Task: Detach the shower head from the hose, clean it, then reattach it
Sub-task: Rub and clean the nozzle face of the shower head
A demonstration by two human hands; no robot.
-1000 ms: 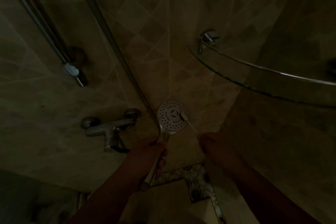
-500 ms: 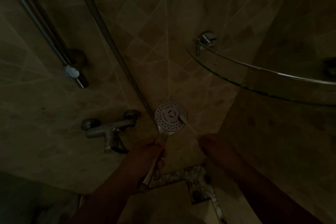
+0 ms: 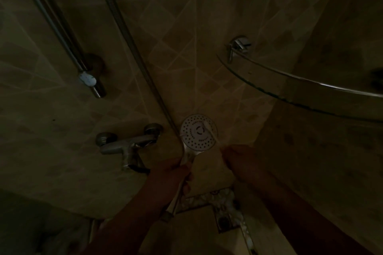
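White round perforated shower head [image 3: 198,132]

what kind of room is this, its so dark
Most likely a tiled shower corner in a bathroom. A wall-mounted mixer tap sits on the tiles, the left hand holds a shower head, and a curved glass corner shelf is fixed at the right.

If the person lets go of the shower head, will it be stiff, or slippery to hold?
The shower head looks like rigid plastic, probably light. Its smooth handle may be slippery in the left hand. The hose seems flexible, so it would likely swing.
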